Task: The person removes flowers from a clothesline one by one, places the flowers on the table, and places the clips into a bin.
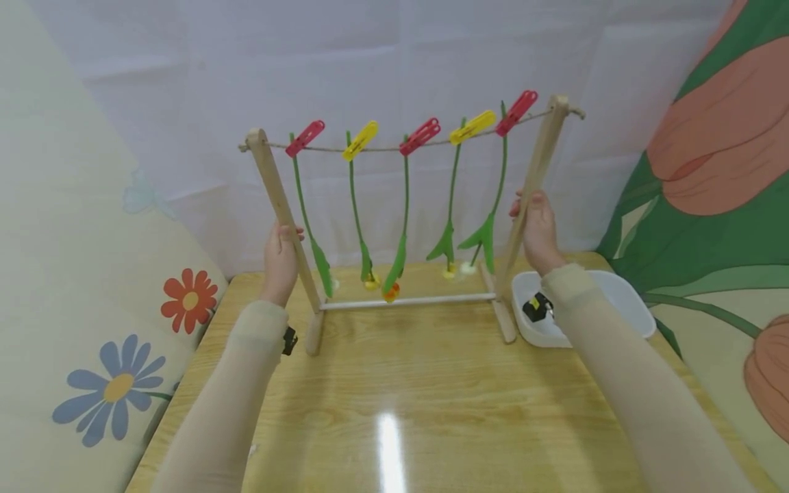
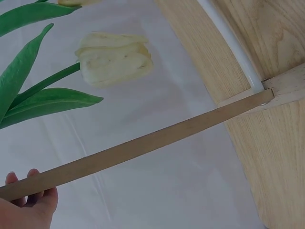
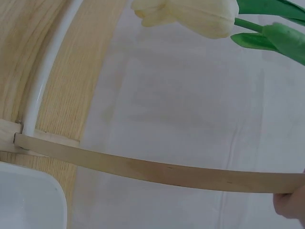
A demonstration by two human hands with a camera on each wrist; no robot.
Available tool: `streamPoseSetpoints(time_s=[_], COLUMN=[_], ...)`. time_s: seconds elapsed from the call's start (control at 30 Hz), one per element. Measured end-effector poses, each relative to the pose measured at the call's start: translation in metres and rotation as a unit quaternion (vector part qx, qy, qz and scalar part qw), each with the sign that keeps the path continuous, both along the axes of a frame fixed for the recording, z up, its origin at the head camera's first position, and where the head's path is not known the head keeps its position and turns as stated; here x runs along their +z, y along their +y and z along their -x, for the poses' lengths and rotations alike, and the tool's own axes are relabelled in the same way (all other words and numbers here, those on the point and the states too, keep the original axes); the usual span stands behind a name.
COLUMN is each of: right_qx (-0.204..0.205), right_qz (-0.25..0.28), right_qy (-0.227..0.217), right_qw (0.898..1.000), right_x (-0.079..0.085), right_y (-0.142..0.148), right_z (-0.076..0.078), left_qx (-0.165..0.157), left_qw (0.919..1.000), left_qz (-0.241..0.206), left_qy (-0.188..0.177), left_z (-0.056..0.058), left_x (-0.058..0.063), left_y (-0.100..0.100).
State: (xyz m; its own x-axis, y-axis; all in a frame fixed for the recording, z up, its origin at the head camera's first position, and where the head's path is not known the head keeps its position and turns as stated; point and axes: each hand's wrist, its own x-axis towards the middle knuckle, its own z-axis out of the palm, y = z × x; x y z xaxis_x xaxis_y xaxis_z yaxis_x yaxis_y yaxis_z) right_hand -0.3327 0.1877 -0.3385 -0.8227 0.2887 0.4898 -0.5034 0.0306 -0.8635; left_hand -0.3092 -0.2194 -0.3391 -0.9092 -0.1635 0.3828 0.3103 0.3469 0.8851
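A wooden rack [image 1: 535,171] stands on the table, with a twine line [image 1: 388,148] strung between its posts. Several artificial tulips hang upside down from the twine by red and yellow clothespins [image 1: 420,136]. My left hand [image 1: 281,263] grips the left post [image 2: 143,145] about halfway up, fingers curled round it. On the other side my right hand [image 1: 540,231] holds the right post [image 3: 162,172] at a similar height; only part of it shows in the right wrist view. A pale tulip [image 2: 114,59] hangs near the left post and another pale tulip [image 3: 205,16] near the right one.
A white plastic tub [image 1: 635,318] stands right of the rack, beside its foot. A white rod [image 1: 407,301] joins the posts low down. White cloth [image 1: 308,61] hangs behind the table [image 1: 450,411]; painted flower panels flank both sides.
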Motion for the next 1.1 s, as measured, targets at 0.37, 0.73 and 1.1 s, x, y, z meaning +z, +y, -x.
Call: streamPoseSetpoints(time_s=[0.37, 0.73, 1.1], right_qx=[0.023, 0.028, -0.006], right_qz=[0.004, -0.015, -0.151], right_qy=[0.019, 0.016, -0.070], right_qw=[1.000, 0.999, 0.986], right_x=[0.001, -0.002, -0.001], right_y=[0.003, 0.007, 0.025], right_z=[-0.002, -0.003, -0.018], left_qx=[-0.003, -0.047, -0.040], left_qw=[1.0000, 0.9978, 0.9985], left_qz=[0.007, 0.037, 0.037], left_qy=[-0.004, -0.027, -0.003], left_z=[-0.001, -0.004, -0.024], left_x=[0.002, 0.005, 0.015], left_y=[0.000, -0.013, -0.011])
